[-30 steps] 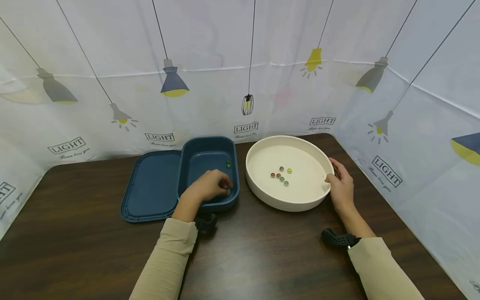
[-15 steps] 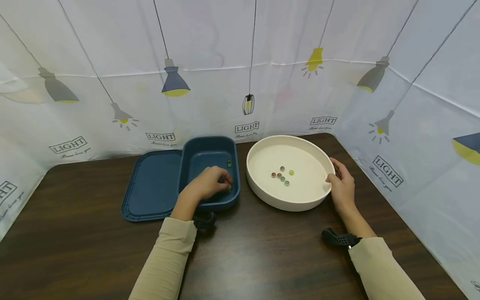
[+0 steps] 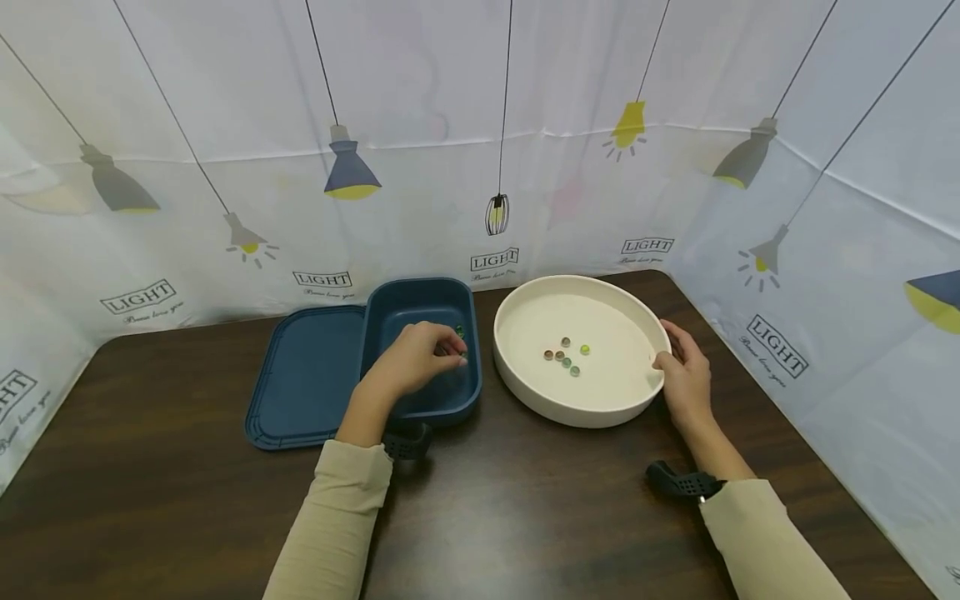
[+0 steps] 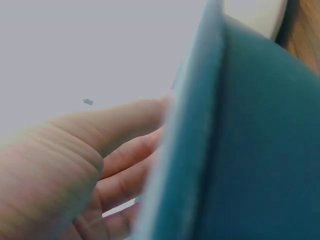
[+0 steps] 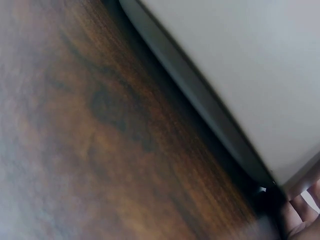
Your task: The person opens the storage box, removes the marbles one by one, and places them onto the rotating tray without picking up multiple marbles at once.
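Observation:
My left hand (image 3: 417, 358) reaches over the navy blue box (image 3: 397, 321) and pinches a small glass marble (image 3: 464, 355) between thumb and fingers. Another green marble (image 3: 460, 330) lies by the box's right wall. In the left wrist view the box's side (image 4: 265, 135) hides the fingertips. My right hand (image 3: 687, 379) grips the right rim of a round cream tray (image 3: 618, 333), thumb over the edge. Inside the tray sit several glass marbles (image 3: 566, 342), brownish, greenish and yellow. The right wrist view catches only part of the hand (image 5: 305, 217) beside the tray wall (image 5: 250, 65).
A flat navy lid (image 3: 303, 367) lies against the box's left side on the dark wooden table (image 3: 525, 517). Box and tray stand close together near the back edge. A white curtain (image 3: 420, 83) printed with lamps hangs behind and to the right.
My left hand has lifted slightly away from the box's near end, with the marble moving along at its fingertips. The yellow marble in the tray has rolled a little right. My right hand stays put.

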